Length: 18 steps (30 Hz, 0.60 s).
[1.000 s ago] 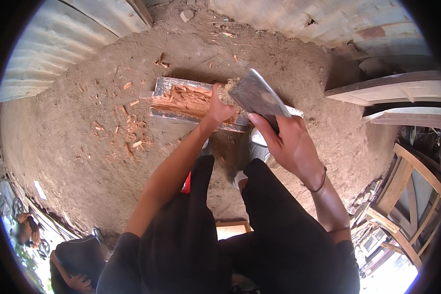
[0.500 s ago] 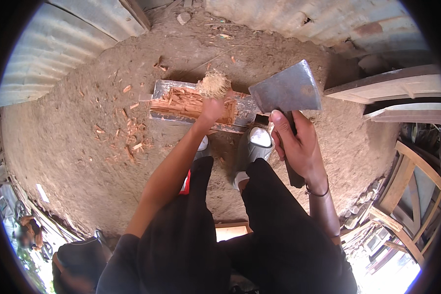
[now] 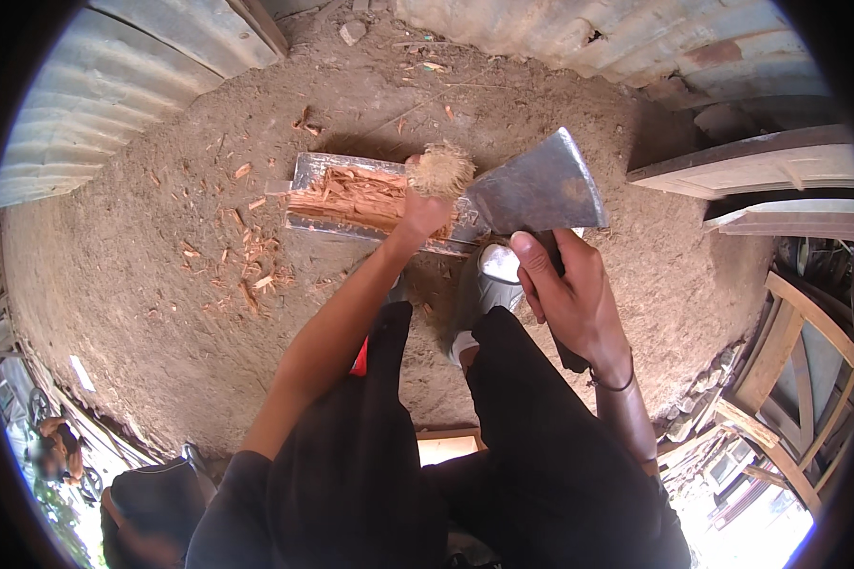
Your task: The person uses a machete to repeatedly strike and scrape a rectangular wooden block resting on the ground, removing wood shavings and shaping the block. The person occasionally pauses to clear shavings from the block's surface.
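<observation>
My left hand point(image 3: 429, 214) is closed around an upright tool with a frayed, fibrous tan wooden top point(image 3: 442, 171); its lower end is hidden. Below it lies a wooden block point(image 3: 308, 169) with a rough reddish hollow cut along its face, full of splinters point(image 3: 351, 196). In my right hand point(image 3: 579, 289) is an axe with a broad steel head point(image 3: 546, 185) and a dark handle. The sharp edge faces up and right, while the back of the head is beside the frayed top; whether they touch I cannot tell.
My feet, in grey shoes point(image 3: 500, 275), are at the block's near side. Reddish wood chips point(image 3: 256, 256) litter the dirt floor on the left. Corrugated metal sheets point(image 3: 114, 95) stand around. Wooden panels point(image 3: 759, 156) and a wooden frame point(image 3: 778, 351) are at the right. A person point(image 3: 57, 446) is far left.
The axe head has come left and slightly down, closer to the frayed top. My left hand and its tool have shifted a little right along the block.
</observation>
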Motion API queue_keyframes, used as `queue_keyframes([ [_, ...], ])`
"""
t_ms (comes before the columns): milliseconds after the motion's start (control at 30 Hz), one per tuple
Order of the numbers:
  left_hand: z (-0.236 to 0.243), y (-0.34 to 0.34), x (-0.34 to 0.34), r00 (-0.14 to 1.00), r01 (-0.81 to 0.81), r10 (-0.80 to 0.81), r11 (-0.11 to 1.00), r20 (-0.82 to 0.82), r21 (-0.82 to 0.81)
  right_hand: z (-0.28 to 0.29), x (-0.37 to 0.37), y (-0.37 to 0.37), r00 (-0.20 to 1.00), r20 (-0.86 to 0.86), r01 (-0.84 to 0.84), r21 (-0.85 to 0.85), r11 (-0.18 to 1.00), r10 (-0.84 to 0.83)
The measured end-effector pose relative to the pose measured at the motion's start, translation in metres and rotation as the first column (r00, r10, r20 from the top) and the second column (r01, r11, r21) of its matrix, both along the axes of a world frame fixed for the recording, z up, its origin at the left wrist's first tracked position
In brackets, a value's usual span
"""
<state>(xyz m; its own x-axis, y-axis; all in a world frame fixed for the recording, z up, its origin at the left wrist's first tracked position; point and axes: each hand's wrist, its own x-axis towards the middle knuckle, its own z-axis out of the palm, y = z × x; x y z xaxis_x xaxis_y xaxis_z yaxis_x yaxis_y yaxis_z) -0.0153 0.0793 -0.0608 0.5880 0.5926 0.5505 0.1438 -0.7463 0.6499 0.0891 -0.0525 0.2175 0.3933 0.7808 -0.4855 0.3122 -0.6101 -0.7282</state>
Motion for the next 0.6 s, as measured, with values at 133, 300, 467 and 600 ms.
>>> queue_keyframes([
  [133, -0.032, -0.007, 0.012, 0.963, 0.247, -0.142, 0.805, 0.228, -0.539, 0.001, -0.006, 0.008, 0.996, 0.085, -0.042, 0.133, 0.990, 0.030],
  [300, -0.067, -0.018, 0.019, 0.957, 0.286, -0.167, 0.679, 0.238, -0.676, -0.029, -0.002, 0.006, 0.859, 0.479, -0.289, 0.159, 0.944, 0.182],
  [467, -0.091, -0.007, 0.004, 0.985, 0.171, -0.137, 0.814, 0.104, -0.555, -0.029, -0.012, 0.004, 0.909, 0.404, -0.264, 0.377, 0.888, 0.099],
  [600, -0.020, -0.009, 0.026, 0.957, 0.282, -0.231, 0.884, 0.177, -0.372, -0.049, -0.003, -0.020, 0.892, 0.420, -0.182, -0.008, 0.983, 0.168],
])
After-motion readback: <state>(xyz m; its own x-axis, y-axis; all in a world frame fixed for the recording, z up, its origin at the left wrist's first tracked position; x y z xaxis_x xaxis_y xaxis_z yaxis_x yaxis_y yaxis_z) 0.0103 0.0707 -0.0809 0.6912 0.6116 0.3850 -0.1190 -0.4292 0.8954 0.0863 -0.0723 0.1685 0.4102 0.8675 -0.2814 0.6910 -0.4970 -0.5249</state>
